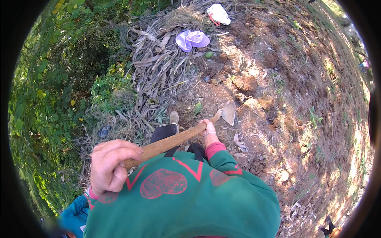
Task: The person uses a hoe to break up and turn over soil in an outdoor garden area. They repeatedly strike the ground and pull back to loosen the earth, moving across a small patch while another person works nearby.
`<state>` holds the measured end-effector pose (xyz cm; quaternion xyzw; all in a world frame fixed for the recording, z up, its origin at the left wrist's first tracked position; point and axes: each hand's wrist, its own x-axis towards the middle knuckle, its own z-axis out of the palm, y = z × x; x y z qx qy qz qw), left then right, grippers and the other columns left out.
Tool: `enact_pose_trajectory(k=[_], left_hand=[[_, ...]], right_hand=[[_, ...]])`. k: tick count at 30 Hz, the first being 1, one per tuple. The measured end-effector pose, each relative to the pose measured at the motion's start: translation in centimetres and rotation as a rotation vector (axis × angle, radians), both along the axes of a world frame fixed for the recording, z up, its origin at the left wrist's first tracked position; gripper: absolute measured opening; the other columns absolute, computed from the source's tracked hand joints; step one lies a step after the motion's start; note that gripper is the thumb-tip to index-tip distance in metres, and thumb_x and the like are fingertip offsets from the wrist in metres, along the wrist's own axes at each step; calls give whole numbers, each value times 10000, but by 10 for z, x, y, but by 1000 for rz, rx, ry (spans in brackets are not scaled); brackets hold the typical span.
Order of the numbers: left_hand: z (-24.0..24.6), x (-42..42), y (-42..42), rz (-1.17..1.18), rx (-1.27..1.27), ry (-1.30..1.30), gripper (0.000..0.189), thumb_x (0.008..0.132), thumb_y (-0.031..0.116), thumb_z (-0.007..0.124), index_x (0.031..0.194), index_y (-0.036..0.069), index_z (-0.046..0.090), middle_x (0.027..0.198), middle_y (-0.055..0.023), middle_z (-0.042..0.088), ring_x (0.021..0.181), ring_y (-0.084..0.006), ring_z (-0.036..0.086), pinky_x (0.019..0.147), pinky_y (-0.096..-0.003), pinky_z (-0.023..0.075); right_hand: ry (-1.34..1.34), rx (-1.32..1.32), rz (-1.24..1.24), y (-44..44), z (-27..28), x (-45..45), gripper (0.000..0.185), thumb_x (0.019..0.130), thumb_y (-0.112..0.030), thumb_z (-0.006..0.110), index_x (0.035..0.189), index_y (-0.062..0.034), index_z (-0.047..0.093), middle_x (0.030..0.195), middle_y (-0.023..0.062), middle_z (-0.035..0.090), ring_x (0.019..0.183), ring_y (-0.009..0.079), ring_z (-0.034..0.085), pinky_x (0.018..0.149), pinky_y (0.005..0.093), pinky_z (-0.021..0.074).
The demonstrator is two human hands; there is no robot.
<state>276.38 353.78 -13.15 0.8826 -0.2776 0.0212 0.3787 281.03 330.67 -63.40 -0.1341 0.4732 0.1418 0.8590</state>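
Note:
A hoe with a thick wooden handle [166,144] slants across the front of my body. My left hand [111,166] holds the handle near its rear end, thumb and fingers around the wood. Farther down, close to the blade, my right hand [207,127] is closed on the same handle. The pale metal hoe blade [228,113] is low over or on the brown soil; whether it touches is unclear. A green leaf or fruit [198,108] lies on the ground left of the blade.
Dry corn stalks and leaves [157,56] are heaped ahead, with a purple cap [192,40] on them and a white cap [219,14] beyond. Dense green bushes [59,89] stand at left. Clods [245,84] cover the slope at right. A person in blue [74,215] is at lower left.

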Motion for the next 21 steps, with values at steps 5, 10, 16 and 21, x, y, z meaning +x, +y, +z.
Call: enact_pose_trajectory(k=[5, 10, 16, 21], left_hand=[[-7, 88, 10, -113, -139, -110, 237, 791, 179, 446, 749, 1, 595, 678, -130, 640, 597, -238, 645, 543, -323, 525], [-25, 196, 24, -125, -300, -161, 247, 790, 166, 439, 698, -9, 587, 596, -105, 611, 553, -207, 626, 509, -294, 518], [-36, 323, 44, -214, -271, -110, 216, 716, 131, 431, 694, -9, 593, 584, -103, 599, 560, -210, 627, 520, -294, 518], [-40, 386, 22, -425, -348, -155, 297, 873, 185, 446, 708, -23, 578, 599, -132, 580, 538, -208, 594, 511, -324, 547]], right_hand=[[-13, -7, -72, -2, -24, 52, 71, 744, -24, 572, 763, -4, 507, 657, 117, 552, 595, 254, 558, 590, 373, 513], [3, 38, -192, 2, -65, 113, 119, 730, -11, 570, 809, -5, 481, 670, 108, 538, 596, 248, 563, 602, 377, 524], [52, -84, -264, 13, -67, 172, 70, 715, 11, 526, 764, -9, 481, 662, 130, 540, 596, 262, 568, 615, 398, 517], [59, -12, -239, -7, -60, 209, 52, 708, -17, 517, 701, -16, 465, 637, 122, 534, 577, 263, 565, 591, 386, 509]])
